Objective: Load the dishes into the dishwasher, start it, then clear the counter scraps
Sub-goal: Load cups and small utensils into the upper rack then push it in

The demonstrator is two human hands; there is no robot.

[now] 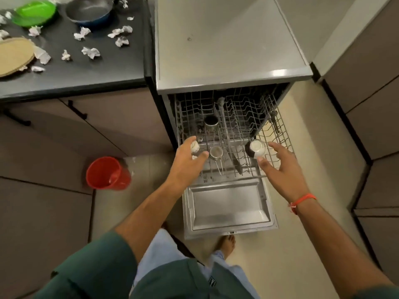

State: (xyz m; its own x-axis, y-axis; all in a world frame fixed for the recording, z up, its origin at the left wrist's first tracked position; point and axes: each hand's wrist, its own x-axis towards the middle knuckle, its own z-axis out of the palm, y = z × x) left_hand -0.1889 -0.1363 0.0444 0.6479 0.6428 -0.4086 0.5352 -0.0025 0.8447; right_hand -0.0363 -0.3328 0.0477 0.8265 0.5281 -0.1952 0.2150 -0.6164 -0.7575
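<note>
Dishwasher (233,78) open, door (228,208) dropped flat toward the feet, wire rack (237,130) pulled out over it. Left hand (190,156) over the rack's near-left corner, fingers curled round a crumpled white paper scrap (195,146). Right hand (280,162) over the near-right side, fingers spread wide and holding nothing, thumb tip just beside a white-and-dark bowl (255,148) tilted on its side in the rack. Between the hands, a small steel strainer (216,152) and, farther back, a steel cup (211,123) upright. Free tines across the rack's middle and right. Up left, dark counter (86,70) scattered with crumpled paper scraps (90,52), plus a green plate (34,12), a frying pan (89,10) and a round tan mat (13,55) running off the left edge. Red bucket (108,173) on the floor, left of the door. Bare floor to the right of the door, up to the cabinet fronts.
</note>
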